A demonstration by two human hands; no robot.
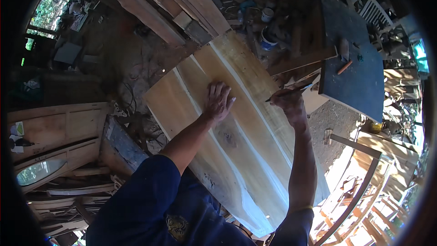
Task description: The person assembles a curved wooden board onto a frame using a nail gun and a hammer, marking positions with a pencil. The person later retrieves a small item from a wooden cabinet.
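A large wooden board [230,136] made of light brown planks with pale streaks lies slantwise below me. My left hand [218,101] rests on the middle of the board, its fingers spread a little and nothing in them. Over the board's right edge, my right hand [290,102] is closed round a slim dark pencil [286,94]. The pencil's pointed end is toward the board and left; whether it touches the wood I cannot tell. A dark knot [227,137] shows in the wood below my left hand.
Long rough planks [150,9] lie beyond the board. A dark blue-grey tabletop [353,79] stands at the right, with a small brown stick [344,67] on it. A bucket [268,41] sits among scraps behind. Wooden panels [68,125] fill the left; a curved frame [364,177] stands lower right.
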